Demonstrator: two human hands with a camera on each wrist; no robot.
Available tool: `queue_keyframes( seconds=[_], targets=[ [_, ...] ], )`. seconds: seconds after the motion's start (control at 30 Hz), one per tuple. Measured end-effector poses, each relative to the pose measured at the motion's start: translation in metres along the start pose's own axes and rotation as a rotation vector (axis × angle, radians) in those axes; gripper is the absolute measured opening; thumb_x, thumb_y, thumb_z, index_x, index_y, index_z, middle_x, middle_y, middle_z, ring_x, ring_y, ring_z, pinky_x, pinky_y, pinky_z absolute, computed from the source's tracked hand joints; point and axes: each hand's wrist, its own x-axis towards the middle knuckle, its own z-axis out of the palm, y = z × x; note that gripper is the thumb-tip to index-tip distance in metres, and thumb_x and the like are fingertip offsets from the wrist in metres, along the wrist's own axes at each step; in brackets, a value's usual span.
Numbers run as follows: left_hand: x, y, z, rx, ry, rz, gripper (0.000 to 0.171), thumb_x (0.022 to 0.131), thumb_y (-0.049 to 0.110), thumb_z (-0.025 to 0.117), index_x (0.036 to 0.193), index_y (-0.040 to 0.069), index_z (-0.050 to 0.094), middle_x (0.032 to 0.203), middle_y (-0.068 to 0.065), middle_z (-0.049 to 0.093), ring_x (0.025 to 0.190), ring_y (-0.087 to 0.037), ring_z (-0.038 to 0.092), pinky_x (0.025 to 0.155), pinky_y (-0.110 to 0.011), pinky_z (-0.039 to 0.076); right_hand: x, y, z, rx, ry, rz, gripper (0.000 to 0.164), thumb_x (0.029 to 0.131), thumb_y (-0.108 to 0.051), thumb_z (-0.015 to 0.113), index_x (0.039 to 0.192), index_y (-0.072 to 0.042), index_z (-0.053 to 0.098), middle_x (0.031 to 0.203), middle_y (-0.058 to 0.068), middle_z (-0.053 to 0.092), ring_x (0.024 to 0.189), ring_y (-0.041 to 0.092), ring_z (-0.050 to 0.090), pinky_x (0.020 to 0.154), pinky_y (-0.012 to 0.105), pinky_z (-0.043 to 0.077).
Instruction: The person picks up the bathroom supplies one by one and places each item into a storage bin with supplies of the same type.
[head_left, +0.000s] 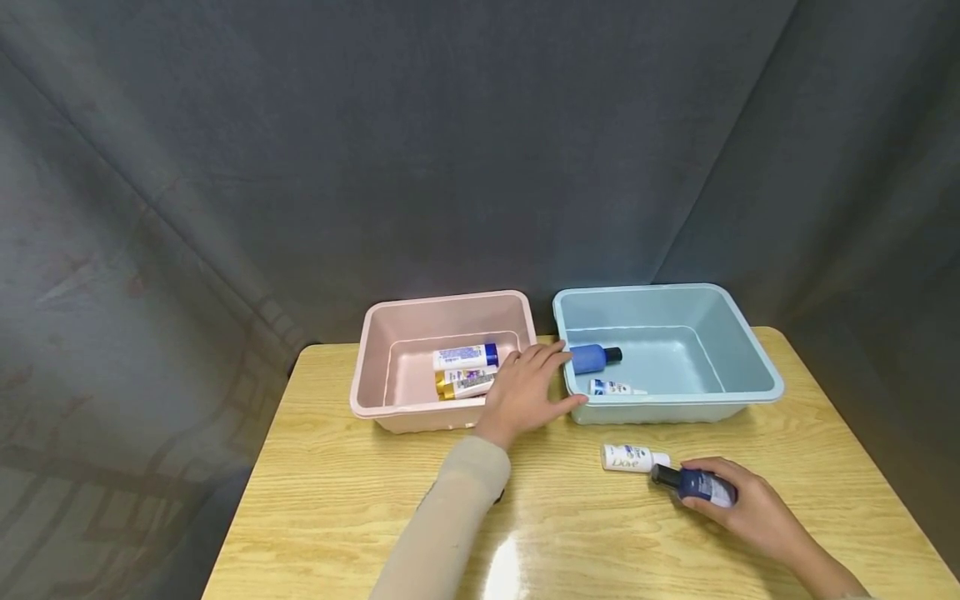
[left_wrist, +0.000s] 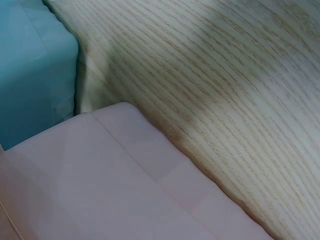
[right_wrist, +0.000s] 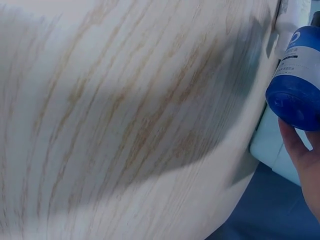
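Observation:
In the head view my right hand (head_left: 750,504) grips a dark blue bottle (head_left: 705,487) with a black cap, its cap end pointing left over the table. The right wrist view shows the base and pale label of this blue bottle (right_wrist: 295,80). Just left of it lies a white Dove bottle (head_left: 628,457). My left hand (head_left: 525,387) reaches across the gap between two bins, fingers spread and fingertips at the left rim of the light blue bin (head_left: 675,398). Inside that bin are a blue bottle (head_left: 588,359) with a black cap and a small white tube (head_left: 611,387).
A pink bin (head_left: 360,375) stands left of the blue one, holding a white tube with a blue cap (head_left: 463,357) and gold-capped tubes (head_left: 457,383) partly behind my left hand. Both bins sit at the back of the wooden table (head_left: 322,500), before a grey curtain (head_left: 450,150).

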Motion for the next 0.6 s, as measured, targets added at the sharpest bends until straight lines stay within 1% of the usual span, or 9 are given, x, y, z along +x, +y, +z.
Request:
queue_keyframes(
  seconds=[0.2, 0.3, 0.6],
  targets=[
    [0.000, 0.000, 0.000, -0.007, -0.003, 0.008, 0.081, 0.089, 0.081, 0.029, 0.152, 0.030, 0.040, 0.158, 0.008, 0.034, 0.141, -0.016, 0.036, 0.113, -0.044, 0.033, 0.000, -0.005, -0.005, 0.005, 0.000, 0.007, 0.046, 0.068, -0.023, 0.091, 0.110, -0.014, 0.073, 0.108, 0.005, 0.070, 0.090, -0.003, 0.056, 0.066, 0.020, 0.048],
    [0.000, -0.001, 0.000, -0.003, 0.003, 0.010, 0.081, 0.089, 0.081, 0.029, 0.151, 0.030, 0.040, 0.158, 0.008, 0.034, 0.140, -0.017, 0.037, 0.112, -0.044, 0.033, 0.001, -0.006, -0.007, 0.017, 0.009, -0.001, 0.047, 0.068, -0.021, 0.091, 0.110, -0.013, 0.073, 0.108, 0.005, 0.070, 0.087, -0.003, 0.056, 0.065, 0.019, 0.047],
    [0.000, 0.000, -0.001, 0.001, -0.009, -0.003, 0.080, 0.089, 0.081, 0.030, 0.152, 0.031, 0.040, 0.158, 0.010, 0.033, 0.141, -0.015, 0.035, 0.113, -0.043, 0.032, 0.003, -0.010, -0.013, 0.019, 0.049, -0.042, 0.048, 0.065, -0.018, 0.093, 0.108, -0.019, 0.073, 0.106, 0.006, 0.069, 0.089, -0.005, 0.055, 0.068, 0.008, 0.041]
  ],
)
